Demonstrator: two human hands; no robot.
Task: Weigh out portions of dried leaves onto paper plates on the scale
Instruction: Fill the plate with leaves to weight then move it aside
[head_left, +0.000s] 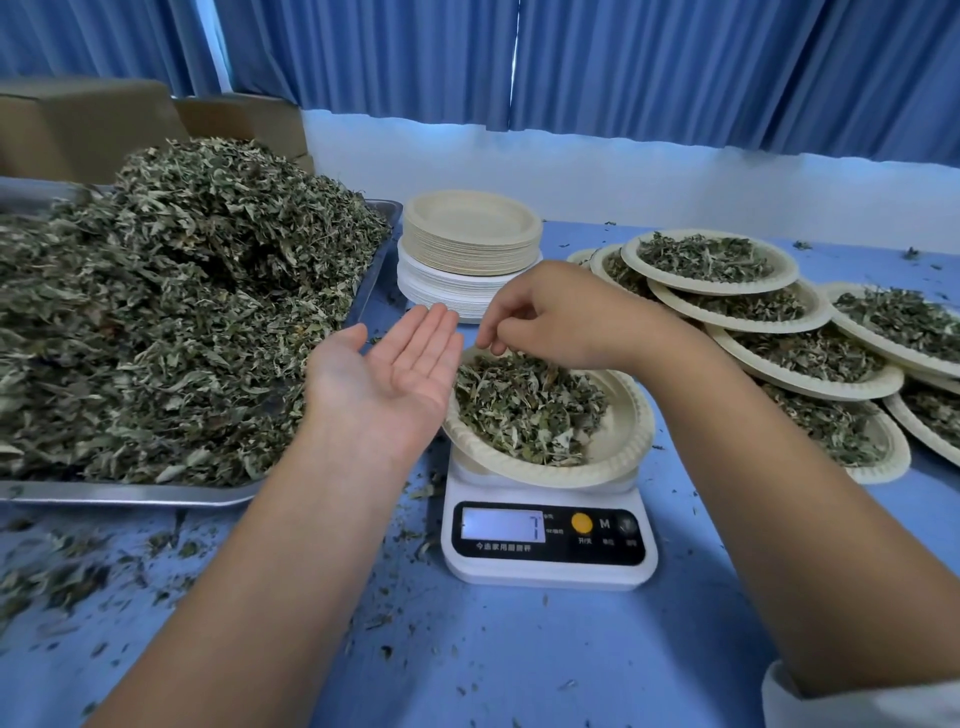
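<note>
Head view, nearest: two bare forearms reach in over the blue table (519, 670). Leaf crumbs lie scattered on it.
Scale (548, 543): white, square in front of the person, with the display facing them so it reads while they dose. A 7 shows; the rest is washed out.
Plate on scale (621, 452): sits on the pan and overhangs it, with a portion of leaves (524, 410) piled inside.
Left hand (387, 374): palm up, just beside the plate's left rim. Fingers are straight and pressed side by side, and nothing lies in it. Probably waiting to catch or offer trimmings.
Right hand (563, 317): knuckles up over the plate's far side. Fingers are curled down and bunched, tips at the leaves; I cannot tell whether they pinch any. Looks like fine adjustment by the pinch.
Tray (130, 496): metal, on the left, holding a big heap of loose leaves (182, 312). The supply is close to hand.
Empty plates (470, 244): stacked just behind the scale, ready for the next weighing.
Filled plates (753, 317): overlapping on the right, portions set aside.
Backdrop: blue curtain (623, 62).
</note>
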